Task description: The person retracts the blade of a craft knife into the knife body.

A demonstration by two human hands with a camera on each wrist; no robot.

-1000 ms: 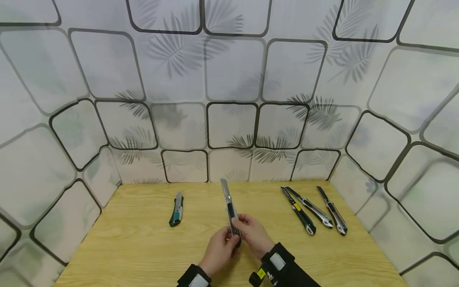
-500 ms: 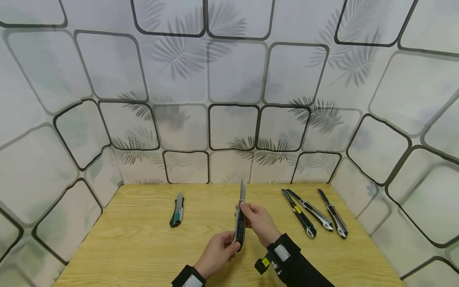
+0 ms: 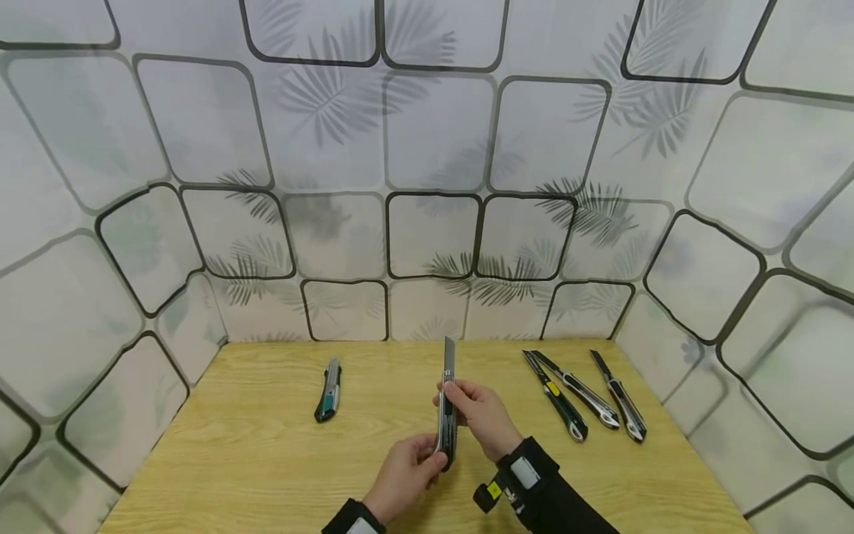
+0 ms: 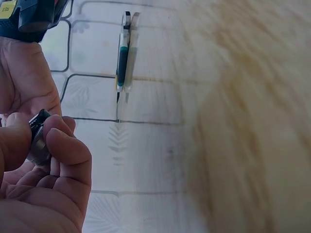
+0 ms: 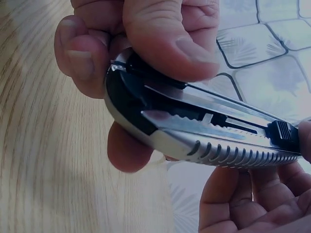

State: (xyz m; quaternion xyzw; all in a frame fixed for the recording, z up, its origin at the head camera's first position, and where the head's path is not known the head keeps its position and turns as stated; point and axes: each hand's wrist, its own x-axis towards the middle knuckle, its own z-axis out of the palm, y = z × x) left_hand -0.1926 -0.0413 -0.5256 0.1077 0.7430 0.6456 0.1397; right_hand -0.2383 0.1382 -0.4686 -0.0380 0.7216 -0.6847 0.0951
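A silver and black box cutter point(image 3: 448, 430) stands nearly upright between both hands, its long blade point(image 3: 449, 356) extended toward the back of the table. My left hand point(image 3: 405, 469) pinches the rounded butt end of its handle between thumb and fingers. Higher up, my right hand point(image 3: 482, 415) grips the handle near the blade end, thumb across the front. The right wrist view shows the ribbed metal edge and the black slider point(image 5: 284, 135), with the right thumb point(image 5: 305, 141) right beside it. In the left wrist view only the handle's end point(image 4: 40, 145) shows between the fingers.
A smaller grey and teal cutter point(image 3: 328, 391) lies on the wooden table point(image 3: 253, 460) at left. To the right lie a dark green and yellow cutter point(image 3: 557, 397), a silver one point(image 3: 587, 393) close beside it, and another point(image 3: 620, 398). Patterned panels point(image 3: 427, 237) enclose the back and sides.
The box cutter has shifted right and swung from a leftward tilt to nearly upright, then turned slightly about its length. My right hand has moved up the handle, toward the blade.
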